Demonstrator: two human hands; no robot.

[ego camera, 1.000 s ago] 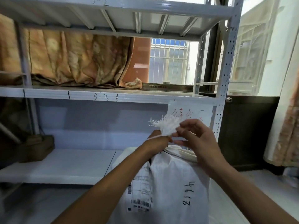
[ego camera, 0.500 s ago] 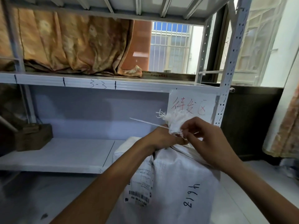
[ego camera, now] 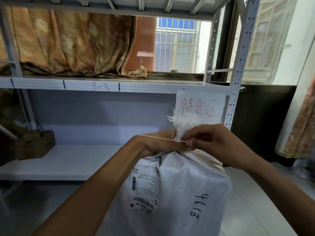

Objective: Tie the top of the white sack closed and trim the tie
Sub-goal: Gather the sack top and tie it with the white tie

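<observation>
Here, two hands (ego camera: 184, 143) pinching one white sack (ego camera: 179, 193), one label (ego camera: 144, 186).

Left hand (ego camera: 158, 143) and right hand (ego camera: 214, 142) pinch the white sack (ego camera: 179, 193) at its gathered neck.

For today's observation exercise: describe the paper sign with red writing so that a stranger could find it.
Find the white metal shelving. On its right upright, under the shelf marked 3-3, hangs the paper sign, just behind the sack's frayed top. It alone carries red handwriting.
</observation>
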